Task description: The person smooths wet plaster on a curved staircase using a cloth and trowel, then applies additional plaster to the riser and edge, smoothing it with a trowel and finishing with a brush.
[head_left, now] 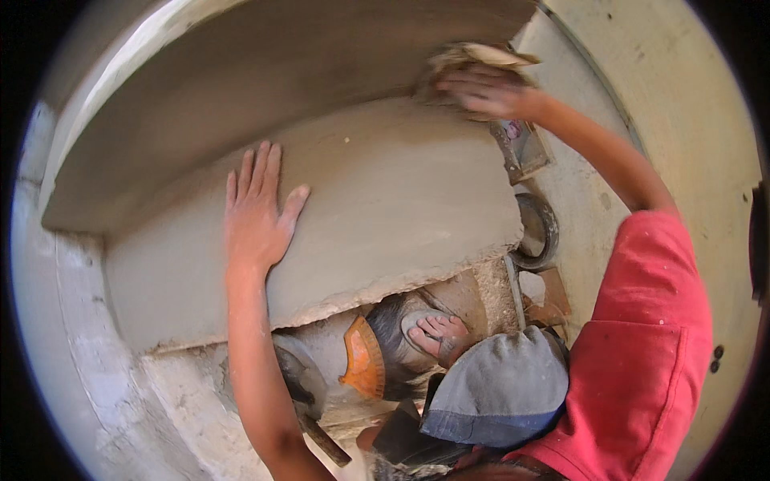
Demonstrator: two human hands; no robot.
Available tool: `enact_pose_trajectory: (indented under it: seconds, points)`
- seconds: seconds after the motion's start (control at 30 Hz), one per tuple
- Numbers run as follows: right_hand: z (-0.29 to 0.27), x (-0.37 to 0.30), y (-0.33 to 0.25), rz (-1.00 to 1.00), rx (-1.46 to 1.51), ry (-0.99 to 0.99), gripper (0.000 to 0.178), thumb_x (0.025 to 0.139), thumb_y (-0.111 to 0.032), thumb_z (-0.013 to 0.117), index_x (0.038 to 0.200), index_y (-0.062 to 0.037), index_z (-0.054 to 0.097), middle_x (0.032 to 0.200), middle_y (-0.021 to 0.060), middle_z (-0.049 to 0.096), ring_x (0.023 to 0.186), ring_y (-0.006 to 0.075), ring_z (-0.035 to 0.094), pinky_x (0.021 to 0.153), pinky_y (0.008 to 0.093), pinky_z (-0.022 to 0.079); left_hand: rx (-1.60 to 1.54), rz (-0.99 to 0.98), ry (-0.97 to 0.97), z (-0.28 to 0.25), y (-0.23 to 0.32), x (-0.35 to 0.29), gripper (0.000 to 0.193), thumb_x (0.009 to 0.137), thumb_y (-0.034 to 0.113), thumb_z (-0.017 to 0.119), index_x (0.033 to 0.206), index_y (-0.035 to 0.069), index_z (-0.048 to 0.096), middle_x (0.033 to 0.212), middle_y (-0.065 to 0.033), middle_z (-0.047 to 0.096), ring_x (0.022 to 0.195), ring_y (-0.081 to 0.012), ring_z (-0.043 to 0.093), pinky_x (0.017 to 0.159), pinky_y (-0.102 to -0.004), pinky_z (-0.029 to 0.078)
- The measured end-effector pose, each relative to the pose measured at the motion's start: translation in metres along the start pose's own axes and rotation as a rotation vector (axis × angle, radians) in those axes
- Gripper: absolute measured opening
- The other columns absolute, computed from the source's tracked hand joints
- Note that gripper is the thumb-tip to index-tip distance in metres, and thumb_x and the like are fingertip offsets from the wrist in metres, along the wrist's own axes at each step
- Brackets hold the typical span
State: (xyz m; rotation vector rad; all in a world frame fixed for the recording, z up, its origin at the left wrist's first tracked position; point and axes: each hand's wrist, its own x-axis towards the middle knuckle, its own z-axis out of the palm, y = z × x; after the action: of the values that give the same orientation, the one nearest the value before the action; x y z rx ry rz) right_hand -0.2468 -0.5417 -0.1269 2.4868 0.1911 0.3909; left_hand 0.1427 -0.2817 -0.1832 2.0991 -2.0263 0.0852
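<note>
A grey, freshly smoothed plaster ledge runs across the middle, meeting a curved grey plastered wall behind it. My left hand lies flat on the ledge, its fingers spread and pointing at the wall. At the far right end of that joint, my right hand is closed on a crumpled, pale tan pad and presses it to the plaster. Motion smears the pad and fingers, and I cannot make out whether it is sponge, cloth or paper.
Below the ledge's rough front edge lie an orange, toothed, curved piece and a tool with a wooden handle. A foot in a sandal and a grey-and-blue cap are nearby. A black round container stands right of the ledge.
</note>
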Motion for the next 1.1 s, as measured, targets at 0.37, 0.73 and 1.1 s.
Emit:
enact_pose_trajectory:
  seconds: [0.37, 0.73, 1.1]
  points:
    - [0.021, 0.037, -0.003, 0.013, 0.032, 0.103, 0.015, 0.104, -0.018, 0.068, 0.113, -0.0069, 0.062, 0.146, 0.0127, 0.070, 0.132, 0.0320, 0.069, 0.121, 0.0475, 0.050, 0.038, 0.005, 0.003, 0.003, 0.001, 0.004, 0.082, 0.107, 0.060, 0.050, 0.171, 0.012, 0.036, 0.179, -0.0066, 0.033, 0.166, -0.0301, 0.025, 0.136, -0.0508, 0.018]
    - [0.028, 0.088, -0.005, -0.021, -0.084, 0.206, 0.014, 0.105, -0.014, 0.065, 0.117, -0.0083, 0.062, 0.149, 0.0103, 0.069, 0.141, 0.0312, 0.063, 0.122, 0.0469, 0.048, 0.000, -0.024, 0.059, 0.016, -0.007, 0.002, 0.081, 0.108, 0.061, 0.049, 0.171, 0.013, 0.035, 0.179, -0.0079, 0.032, 0.167, -0.0298, 0.024, 0.137, -0.0508, 0.017]
    - [0.039, 0.127, -0.006, -0.076, 0.012, 0.163, 0.016, 0.098, -0.015, 0.069, 0.108, -0.0049, 0.062, 0.149, 0.0138, 0.068, 0.137, 0.0348, 0.065, 0.117, 0.0488, 0.052, 0.003, -0.100, 0.125, 0.022, -0.009, -0.004, 0.080, 0.110, 0.064, 0.041, 0.170, 0.011, 0.037, 0.178, -0.0065, 0.035, 0.165, -0.0285, 0.027, 0.137, -0.0506, 0.019]
